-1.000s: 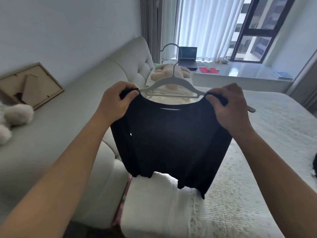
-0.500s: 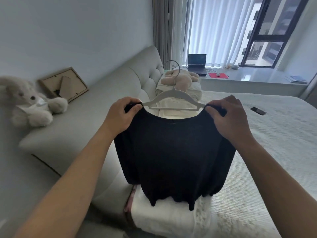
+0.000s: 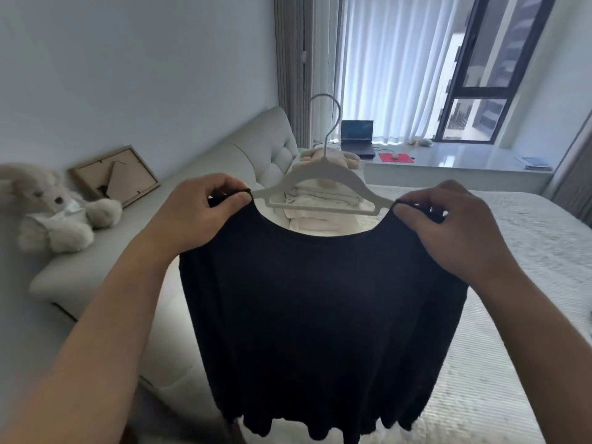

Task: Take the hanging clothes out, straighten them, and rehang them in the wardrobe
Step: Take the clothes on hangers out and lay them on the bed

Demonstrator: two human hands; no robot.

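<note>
A black long-sleeved top (image 3: 320,315) hangs on a white hanger (image 3: 323,184), held up in the air in front of me over the bed. My left hand (image 3: 198,216) pinches the top's left shoulder at the hanger's end. At the other end my right hand (image 3: 448,225) pinches the right shoulder. The hanger's metal hook (image 3: 330,120) points up, free of any rail. The top's hem hangs loose near the bottom of the view. No wardrobe is in view.
A white-covered bed (image 3: 528,283) lies below and to the right, with a padded grey headboard (image 3: 224,174) on the left. A plush rabbit (image 3: 54,209) and a picture frame (image 3: 115,177) rest on its ledge. Folded bedding (image 3: 320,203), a laptop (image 3: 357,136) and the window sill lie beyond.
Both hands lifted the top and hanger higher and closer to me. My view swung left and up, bringing the plush rabbit and more of the window into sight.
</note>
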